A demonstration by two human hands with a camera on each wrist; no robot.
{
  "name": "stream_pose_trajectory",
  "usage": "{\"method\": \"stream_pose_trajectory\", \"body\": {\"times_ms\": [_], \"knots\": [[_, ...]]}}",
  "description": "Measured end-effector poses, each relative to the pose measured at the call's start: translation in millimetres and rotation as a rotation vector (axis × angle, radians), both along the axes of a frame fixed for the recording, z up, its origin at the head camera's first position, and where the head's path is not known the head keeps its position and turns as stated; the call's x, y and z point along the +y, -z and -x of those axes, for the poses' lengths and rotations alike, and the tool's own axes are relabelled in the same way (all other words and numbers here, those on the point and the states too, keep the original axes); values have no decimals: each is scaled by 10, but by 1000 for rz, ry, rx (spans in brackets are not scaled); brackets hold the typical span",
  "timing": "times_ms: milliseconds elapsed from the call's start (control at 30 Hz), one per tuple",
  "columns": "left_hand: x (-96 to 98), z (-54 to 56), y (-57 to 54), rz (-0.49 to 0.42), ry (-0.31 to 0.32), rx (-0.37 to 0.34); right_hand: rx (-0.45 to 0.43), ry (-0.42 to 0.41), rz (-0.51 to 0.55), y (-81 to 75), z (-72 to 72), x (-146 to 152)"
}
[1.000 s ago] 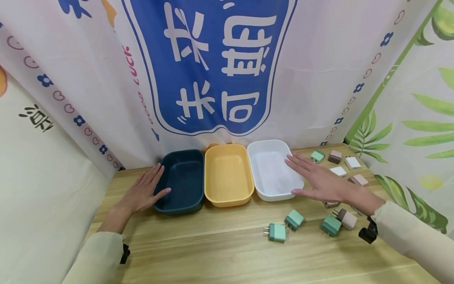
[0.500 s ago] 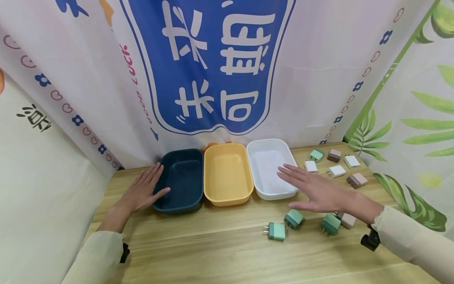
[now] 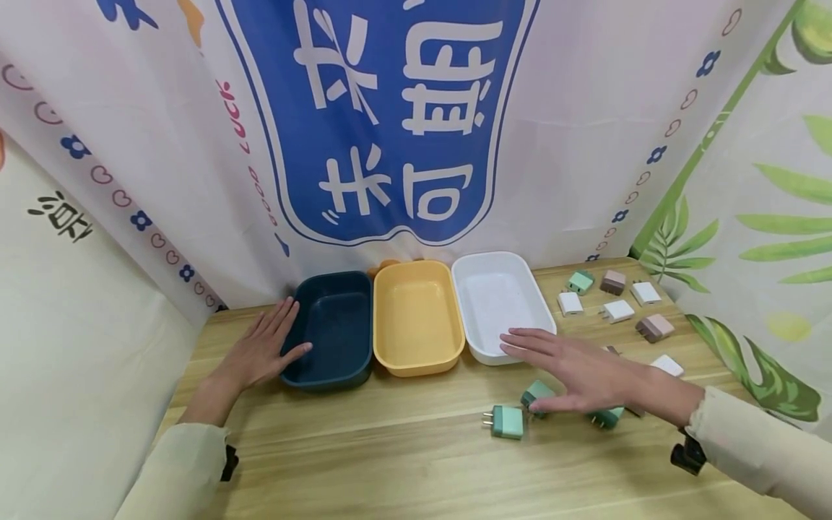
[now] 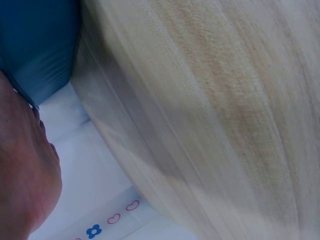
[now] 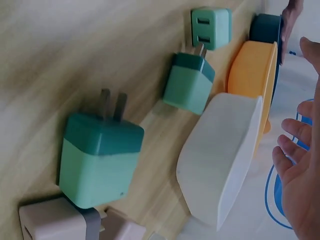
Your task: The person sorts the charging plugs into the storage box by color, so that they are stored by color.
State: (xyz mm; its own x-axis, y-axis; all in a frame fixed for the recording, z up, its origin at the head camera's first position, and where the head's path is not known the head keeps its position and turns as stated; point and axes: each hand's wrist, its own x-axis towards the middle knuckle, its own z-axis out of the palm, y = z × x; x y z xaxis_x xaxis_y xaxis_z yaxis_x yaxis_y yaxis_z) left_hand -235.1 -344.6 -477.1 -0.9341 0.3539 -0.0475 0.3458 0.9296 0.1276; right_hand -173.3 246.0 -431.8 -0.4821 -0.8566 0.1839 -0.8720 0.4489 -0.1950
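Note:
My left hand (image 3: 256,350) rests with straight fingers on the left rim of a dark blue tray (image 3: 328,383). My right hand (image 3: 585,372) is held above the table by the front right corner of a white tray (image 3: 497,300), its fingers extended and holding nothing. Below it lie green plug chargers: one (image 3: 507,422) in full view, another (image 3: 534,390) partly behind the thumb, a third (image 3: 606,419) mostly covered by the hand. The right wrist view shows a green charger (image 5: 102,160) with its prongs up, close to the camera.
Between the blue and white trays stands a yellow tray (image 3: 419,318). Several more chargers lie at the right: white (image 3: 617,311), pink-brown (image 3: 655,328) and green (image 3: 581,282). A printed curtain (image 3: 552,144) hangs behind the wooden table (image 3: 364,462).
My right hand has moved from beside the white tray's right edge toward the front and slightly left, now over the green chargers. My left hand has stayed on the dark blue tray.

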Motion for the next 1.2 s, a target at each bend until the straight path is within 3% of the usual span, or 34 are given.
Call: {"method": "stream_pose_trajectory", "body": {"times_ms": [367,900,1200], "knots": [[7,-4,-8,-13,-4,-10,-6,-89,-1,133,-97,-74],[2,-14,-25,-6,0,-13,-115,-189,-12,310,-102,-170],[8,-2,-11,9,-2,0,-222,-220,-13,427,-77,-221]]}}
